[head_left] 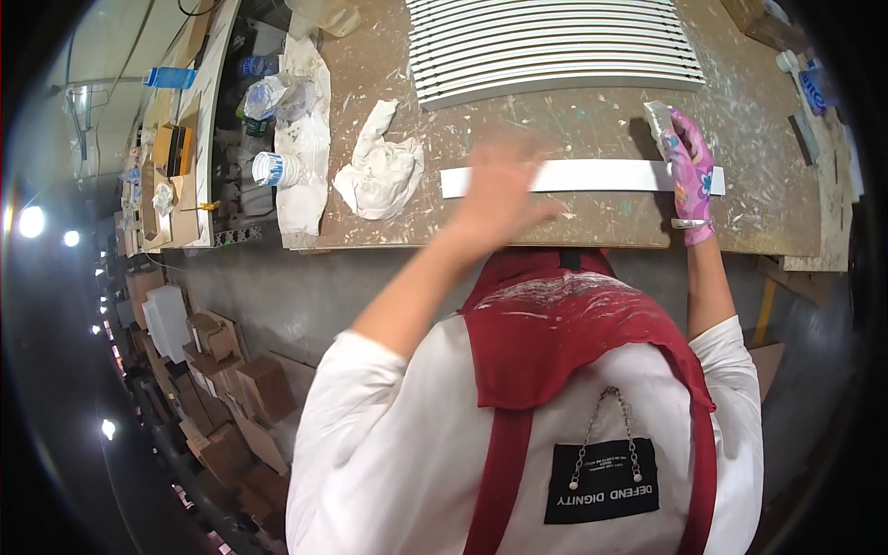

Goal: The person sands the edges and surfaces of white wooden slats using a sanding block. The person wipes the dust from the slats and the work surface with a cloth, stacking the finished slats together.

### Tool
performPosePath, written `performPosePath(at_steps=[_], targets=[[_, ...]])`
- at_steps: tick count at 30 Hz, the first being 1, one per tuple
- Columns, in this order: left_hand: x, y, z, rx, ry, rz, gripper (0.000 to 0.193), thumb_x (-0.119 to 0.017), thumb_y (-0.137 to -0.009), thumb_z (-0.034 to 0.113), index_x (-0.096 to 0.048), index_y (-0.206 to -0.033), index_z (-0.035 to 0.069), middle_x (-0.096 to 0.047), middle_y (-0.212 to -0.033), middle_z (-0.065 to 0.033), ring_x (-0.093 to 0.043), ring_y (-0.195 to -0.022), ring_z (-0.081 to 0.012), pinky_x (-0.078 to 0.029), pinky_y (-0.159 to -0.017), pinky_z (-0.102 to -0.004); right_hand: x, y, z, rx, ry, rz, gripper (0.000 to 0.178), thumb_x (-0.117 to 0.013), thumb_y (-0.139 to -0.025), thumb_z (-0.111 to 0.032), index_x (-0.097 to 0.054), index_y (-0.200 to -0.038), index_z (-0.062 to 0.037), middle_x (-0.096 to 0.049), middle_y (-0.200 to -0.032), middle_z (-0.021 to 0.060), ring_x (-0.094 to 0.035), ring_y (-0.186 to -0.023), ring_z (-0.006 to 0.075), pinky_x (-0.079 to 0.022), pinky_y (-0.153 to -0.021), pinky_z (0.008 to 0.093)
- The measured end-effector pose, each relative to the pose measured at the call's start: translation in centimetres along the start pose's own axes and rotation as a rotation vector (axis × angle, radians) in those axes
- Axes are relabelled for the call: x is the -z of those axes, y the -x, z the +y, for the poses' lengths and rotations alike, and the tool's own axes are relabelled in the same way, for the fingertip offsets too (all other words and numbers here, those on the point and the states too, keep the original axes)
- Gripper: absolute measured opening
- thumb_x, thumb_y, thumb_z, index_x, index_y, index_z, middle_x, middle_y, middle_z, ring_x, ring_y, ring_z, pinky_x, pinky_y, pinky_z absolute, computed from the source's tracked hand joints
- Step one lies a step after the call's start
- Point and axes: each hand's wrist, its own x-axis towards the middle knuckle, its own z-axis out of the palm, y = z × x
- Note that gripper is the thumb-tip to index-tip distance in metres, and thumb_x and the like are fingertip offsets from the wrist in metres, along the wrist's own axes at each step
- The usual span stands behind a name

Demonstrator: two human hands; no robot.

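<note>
Where the white strip (592, 177) lies flat across the near part of the workbench (740, 111), running left to right, both hands are on it. Left hand (504, 180) is bare, motion-blurred, fingers spread, palm down over the strip's left part; it seems to press or slide on the strip, but the blur hides whether it makes contact. Right hand (689, 171) wears a pink patterned glove, sits at the strip's right end, and is closed around a small pale block (659, 120) held against the bench just behind the strip.

Behind the strip: a stack of white slats (555, 42), laid side by side, edges curving in the fisheye view. Left of the strip: a crumpled white rag (379, 166), near but apart from it. Further left, at the bench edge: a long dirty cloth (305, 139), a white cup (273, 169) with blue markings, crushed plastic bottles (268, 92). Bench top is brown, splattered with pale paint. Below left, on the floor: cardboard boxes (231, 388).
</note>
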Motion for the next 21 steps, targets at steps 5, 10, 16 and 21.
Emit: performPosePath(at_steps=[5,10,16,21], targets=[[-5.1,-2.7,0.0,-0.035,0.114,-0.114,0.054,-0.067,-0.078,0.038,-0.056,-0.121,0.008,-0.053,-0.116,-0.0162,-0.049,-0.11,-0.0347,-0.042,-0.09,-0.0402,2.9,0.8,-1.7,0.01,-0.027,0.202,0.034,-0.052,-0.091,-0.006,-0.054,-0.124,-0.0001,-0.059,-0.113,0.0065,-0.054,-0.101,0.0137,-0.042,-0.089,0.025],[-1.9,-6.2,-1.1,-0.018,0.113,-0.375,0.037,-0.06,-0.085,0.026,-0.06,-0.115,0.005,-0.056,-0.099,-0.0168,-0.053,-0.093,-0.0362,-0.044,-0.083,-0.0446,12.0,0.9,-3.4,-0.019,0.245,0.375,0.036,-0.06,-0.089,-0.017,-0.057,-0.122,-0.0021,-0.06,-0.113,0.0049,-0.054,-0.101,0.0133,-0.042,-0.088,0.0249],[-5.3,-6.6,0.9,-0.12,0.081,-0.013,0.038,-0.068,-0.078,0.024,-0.061,-0.111,0.004,-0.055,-0.097,-0.0152,-0.052,-0.089,-0.0351,-0.043,-0.077,-0.0425,15.0,-0.2,-1.6,-0.154,0.286,0.197,0.036,-0.058,-0.088,-0.016,-0.057,-0.121,-0.0007,-0.061,-0.114,0.0091,-0.055,-0.102,0.0145,-0.044,-0.087,0.0262],[-6.6,-5.9,1.4,-0.106,0.073,0.036,0.044,-0.069,-0.077,0.025,-0.059,-0.115,0.005,-0.053,-0.101,-0.0137,-0.051,-0.09,-0.0326,-0.041,-0.079,-0.0409,12.9,-1.3,1.3,0.017,0.427,0.044,0.039,-0.057,-0.087,-0.016,-0.053,-0.124,-0.0026,-0.058,-0.122,0.0155,-0.055,-0.113,0.0269,-0.041,-0.098,0.0344]])
